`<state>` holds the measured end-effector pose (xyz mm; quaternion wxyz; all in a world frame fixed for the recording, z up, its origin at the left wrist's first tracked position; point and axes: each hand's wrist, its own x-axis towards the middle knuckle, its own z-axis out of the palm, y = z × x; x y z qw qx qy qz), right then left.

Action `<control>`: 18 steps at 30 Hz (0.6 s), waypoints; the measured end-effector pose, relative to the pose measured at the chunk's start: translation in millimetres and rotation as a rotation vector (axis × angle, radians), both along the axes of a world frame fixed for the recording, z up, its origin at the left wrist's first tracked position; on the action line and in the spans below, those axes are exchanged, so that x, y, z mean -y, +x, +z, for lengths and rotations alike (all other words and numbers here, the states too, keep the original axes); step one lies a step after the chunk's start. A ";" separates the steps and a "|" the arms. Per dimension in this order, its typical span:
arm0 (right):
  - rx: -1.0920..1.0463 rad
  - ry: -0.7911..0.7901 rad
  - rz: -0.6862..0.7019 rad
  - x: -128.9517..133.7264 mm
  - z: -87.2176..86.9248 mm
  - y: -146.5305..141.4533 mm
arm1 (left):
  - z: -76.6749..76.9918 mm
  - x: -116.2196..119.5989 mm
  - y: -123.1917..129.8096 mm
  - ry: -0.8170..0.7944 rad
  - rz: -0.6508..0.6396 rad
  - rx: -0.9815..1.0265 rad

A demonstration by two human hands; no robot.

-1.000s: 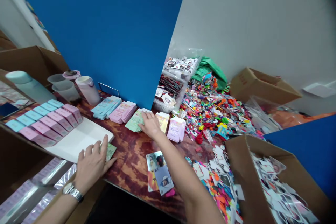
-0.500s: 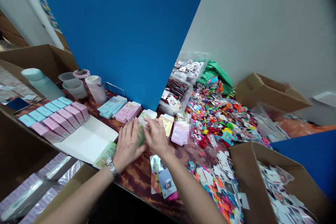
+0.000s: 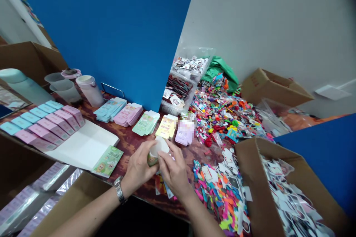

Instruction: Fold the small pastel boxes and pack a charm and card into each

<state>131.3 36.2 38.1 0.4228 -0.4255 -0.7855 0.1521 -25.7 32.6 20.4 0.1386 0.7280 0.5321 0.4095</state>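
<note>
Between both hands is a small green carton point(image 3: 159, 149), its white inside showing through the open top end. My left hand point(image 3: 139, 163) wraps round its left side, a metal watch on the wrist. The fingers of my right hand point(image 3: 174, 166) are closed on the right side and rim of the carton. Beyond the hands lies a stack of flat green cartons point(image 3: 146, 123). Picture cards point(image 3: 160, 186) lie beneath the hands, partly hidden by the right one. To the left, a green printed packet point(image 3: 107, 161) rests on the corner of the white tray point(image 3: 83, 147).
Pink boxes point(image 3: 52, 129) and blue boxes point(image 3: 35, 112) stand in rows on the tray. Flat blue point(image 3: 109, 109), pink point(image 3: 128, 114), yellow point(image 3: 167, 126) and purple cartons point(image 3: 184, 133) line the back. Colourful trinkets point(image 3: 222, 114) pile up at right, beside a cardboard box point(image 3: 250, 177).
Both hands have come nearer from the green stack with one carton, which now shows an open end. The view has shifted, so the stack and the picture cards sit differently in frame.
</note>
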 end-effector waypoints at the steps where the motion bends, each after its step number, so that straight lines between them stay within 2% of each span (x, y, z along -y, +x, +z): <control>1: -0.086 -0.104 -0.008 1.1 2.3 0.9 | -1.3 0.5 -0.1 0.021 -0.031 -0.043; 5: -0.440 -0.469 -0.084 -2.2 11.3 2.3 | -7.6 4.4 0.9 0.046 -0.088 -0.181; 9: -0.528 -0.642 0.018 -8.5 15.9 4.9 | -9.1 8.9 4.9 0.017 -0.087 -0.167; 11: -0.448 -0.616 -0.005 -9.3 19.2 7.3 | -7.3 10.0 7.4 -0.020 -0.069 -0.177; 15: -0.187 -0.407 -0.066 -2.6 30.0 7.2 | -1.1 10.1 11.9 -0.090 -0.057 -0.247; 18: -0.134 -0.278 -0.061 9.6 31.1 0.3 | 3.5 10.0 14.4 -0.084 -0.011 -0.345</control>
